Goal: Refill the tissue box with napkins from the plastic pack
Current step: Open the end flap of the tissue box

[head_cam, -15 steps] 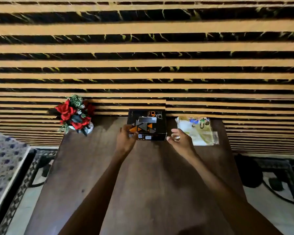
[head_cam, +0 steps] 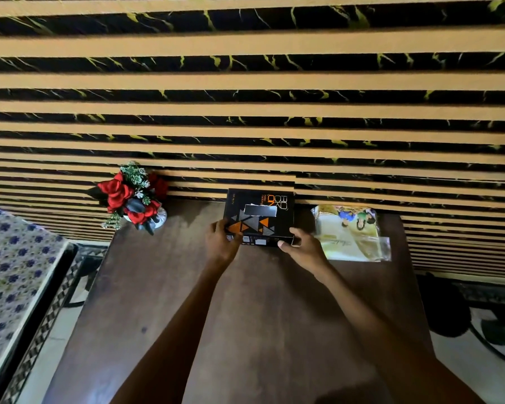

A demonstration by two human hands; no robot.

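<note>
A black tissue box with orange and grey triangles sits at the far edge of the wooden table, its slot facing up. My left hand grips the box's near left corner, thumb on top. My right hand holds the near right corner, fingers wrapped round its front edge. To the right of the box lies the clear plastic pack of napkins, flat on the table, untouched.
A small vase of red roses stands at the table's far left corner. A striped tan and black wall rises right behind the table. A patterned bed lies to the left, and a dark fan stands on the floor to the right.
My right hand has moved left from beside the box and closed on its near right corner. My left hand has stayed on the left corner.
</note>
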